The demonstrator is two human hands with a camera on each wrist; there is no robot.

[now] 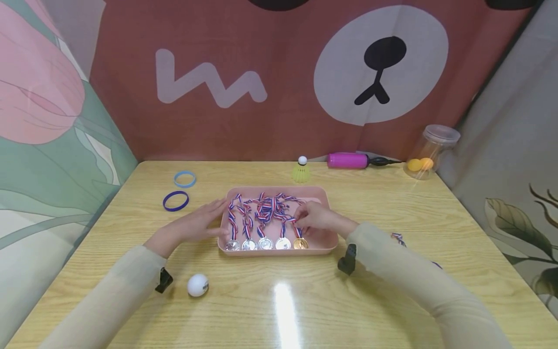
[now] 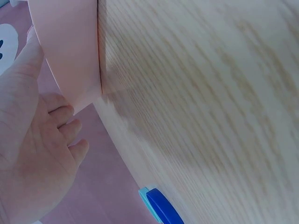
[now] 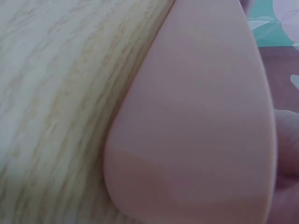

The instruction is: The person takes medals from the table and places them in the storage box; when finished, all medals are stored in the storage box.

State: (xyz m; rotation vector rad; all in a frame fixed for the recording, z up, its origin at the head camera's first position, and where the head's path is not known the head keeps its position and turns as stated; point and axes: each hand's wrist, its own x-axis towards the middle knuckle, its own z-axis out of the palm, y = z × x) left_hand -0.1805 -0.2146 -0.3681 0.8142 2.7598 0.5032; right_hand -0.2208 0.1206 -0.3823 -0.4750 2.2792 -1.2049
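A pink tray (image 1: 322,245) sits mid-table holding several medals (image 1: 265,243) in a row along its near wall, their red-white-blue ribbons (image 1: 266,208) tangled behind them. My left hand (image 1: 213,218) lies flat on the table, straight fingers touching the tray's left wall. In the left wrist view the hand (image 2: 37,140) rests against the tray wall (image 2: 65,46). My right hand (image 1: 305,218) is inside the tray, fingers curled, pinching the ribbon above the gold-coloured medal (image 1: 300,243) at the right end. The right wrist view shows mostly the tray's corner (image 3: 196,116).
A white ball (image 1: 198,285) lies near my left sleeve. Two wristbands, dark blue (image 1: 176,200) and light blue (image 1: 185,179), lie at the left. At the back are a yellow shuttlecock (image 1: 301,170), a pink pump (image 1: 348,160) and a clear jar (image 1: 429,150) with orange balls. Another ribbon (image 1: 397,238) peeks out beside my right arm.
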